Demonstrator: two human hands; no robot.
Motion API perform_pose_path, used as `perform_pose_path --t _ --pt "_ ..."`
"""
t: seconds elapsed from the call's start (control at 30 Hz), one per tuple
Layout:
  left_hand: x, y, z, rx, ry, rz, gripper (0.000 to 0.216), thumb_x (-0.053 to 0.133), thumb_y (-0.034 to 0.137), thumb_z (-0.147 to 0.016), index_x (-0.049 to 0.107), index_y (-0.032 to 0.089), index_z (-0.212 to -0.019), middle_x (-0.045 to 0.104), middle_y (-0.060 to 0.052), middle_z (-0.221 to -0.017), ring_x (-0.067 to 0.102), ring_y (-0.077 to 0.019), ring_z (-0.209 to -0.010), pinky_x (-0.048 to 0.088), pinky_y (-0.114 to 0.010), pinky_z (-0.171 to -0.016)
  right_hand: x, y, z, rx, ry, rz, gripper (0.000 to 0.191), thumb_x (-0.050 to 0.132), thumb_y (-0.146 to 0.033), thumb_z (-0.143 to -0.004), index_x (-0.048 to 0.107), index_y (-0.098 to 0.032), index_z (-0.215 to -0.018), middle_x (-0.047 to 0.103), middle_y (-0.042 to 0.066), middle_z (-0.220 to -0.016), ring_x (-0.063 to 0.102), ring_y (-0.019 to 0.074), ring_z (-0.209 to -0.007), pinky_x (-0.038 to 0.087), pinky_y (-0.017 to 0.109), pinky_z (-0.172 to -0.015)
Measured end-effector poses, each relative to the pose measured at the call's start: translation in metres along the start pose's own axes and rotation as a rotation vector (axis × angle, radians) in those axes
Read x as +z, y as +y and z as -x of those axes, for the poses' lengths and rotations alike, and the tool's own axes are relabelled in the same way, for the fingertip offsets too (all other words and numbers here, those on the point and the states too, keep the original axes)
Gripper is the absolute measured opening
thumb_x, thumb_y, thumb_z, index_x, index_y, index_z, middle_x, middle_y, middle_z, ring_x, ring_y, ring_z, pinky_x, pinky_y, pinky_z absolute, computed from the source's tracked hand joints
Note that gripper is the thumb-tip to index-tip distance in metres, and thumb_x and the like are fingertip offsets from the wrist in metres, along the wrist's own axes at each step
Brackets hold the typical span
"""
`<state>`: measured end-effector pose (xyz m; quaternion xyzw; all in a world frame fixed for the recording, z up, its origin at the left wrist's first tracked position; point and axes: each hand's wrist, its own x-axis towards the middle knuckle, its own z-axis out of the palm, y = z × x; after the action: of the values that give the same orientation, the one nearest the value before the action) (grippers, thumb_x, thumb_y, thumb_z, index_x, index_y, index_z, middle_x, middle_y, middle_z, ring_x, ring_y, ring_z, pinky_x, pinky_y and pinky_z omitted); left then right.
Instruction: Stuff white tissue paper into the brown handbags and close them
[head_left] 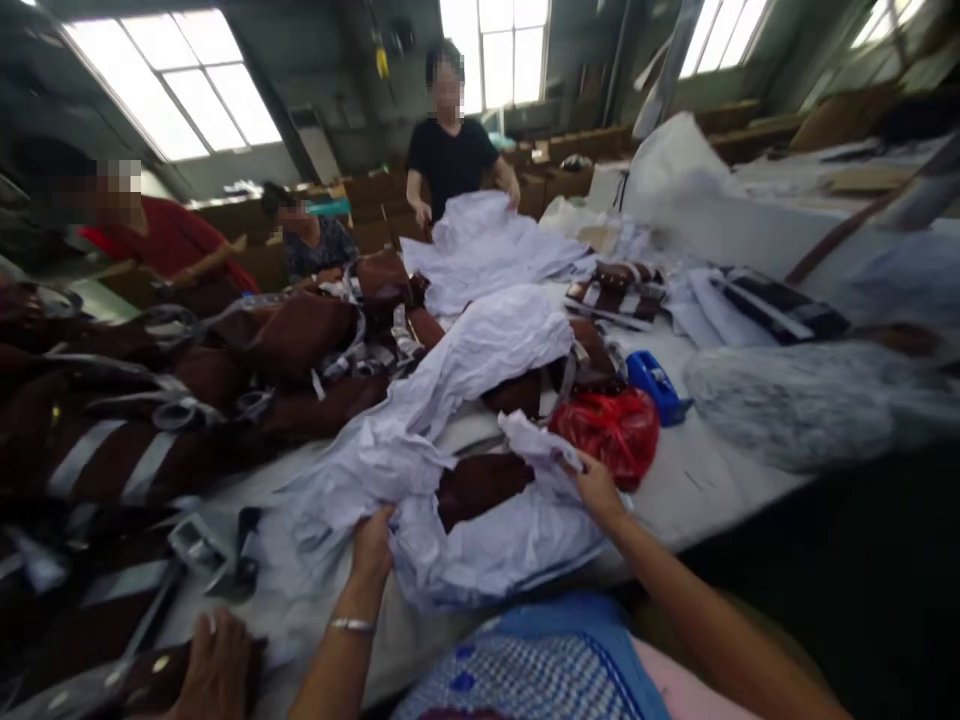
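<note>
White tissue paper (pixel 480 540) is half wrapped around a brown bag (pixel 480 485); the left hand (pixel 373 545) and the right hand (pixel 598 490) grip its edges, the middle still uncovered

A long white table (pixel 697 490) is running away from the viewer. Crumpled white tissue paper (pixel 480 540) is lying at its near edge, partly covering a brown bag (pixel 480 485). A heap of brown bags (pixel 187 400) is sitting to the left, a red plastic bag (pixel 611 430) and blue tape dispenser (pixel 656 385) to the right.
</note>
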<state>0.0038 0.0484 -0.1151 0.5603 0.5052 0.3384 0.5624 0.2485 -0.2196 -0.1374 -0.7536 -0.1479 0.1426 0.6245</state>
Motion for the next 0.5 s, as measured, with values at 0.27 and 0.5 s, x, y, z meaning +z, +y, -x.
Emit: perform_pose_path --t 0.27,0.5 --pt "-0.007 0.002 0.014 0.178 -0.117 -0.301 0.029 0.058 0.016 -0.072 0.068 0.016 -0.099 0.074 -0.008 -0.098 0.063 -0.026 -0.11 0.048 -0.041 -0.101 -0.003 -0.002 0.019 -0.533 -0.368 0.579 0.032 0.051 -0.024 -0.091 0.07 -0.019 -0.117 0.07 0.01 -0.118 0.063 0.0241 -0.11 0.048 0.04 -0.097" --pt "0.043 0.021 0.081 0.704 -1.078 -1.323 0.055 0.036 0.006 -0.088 0.052 0.021 -0.138 0.057 -0.013 -0.14 0.052 -0.0273 -0.13 0.035 -0.056 -0.111 0.02 -0.003 0.05 -0.823 -0.799 0.971 0.021 0.052 -0.01 -0.089 0.072 -0.016 -0.089 0.071 0.01 -0.091 0.063 0.0213 -0.091 0.048 0.038 -0.089"
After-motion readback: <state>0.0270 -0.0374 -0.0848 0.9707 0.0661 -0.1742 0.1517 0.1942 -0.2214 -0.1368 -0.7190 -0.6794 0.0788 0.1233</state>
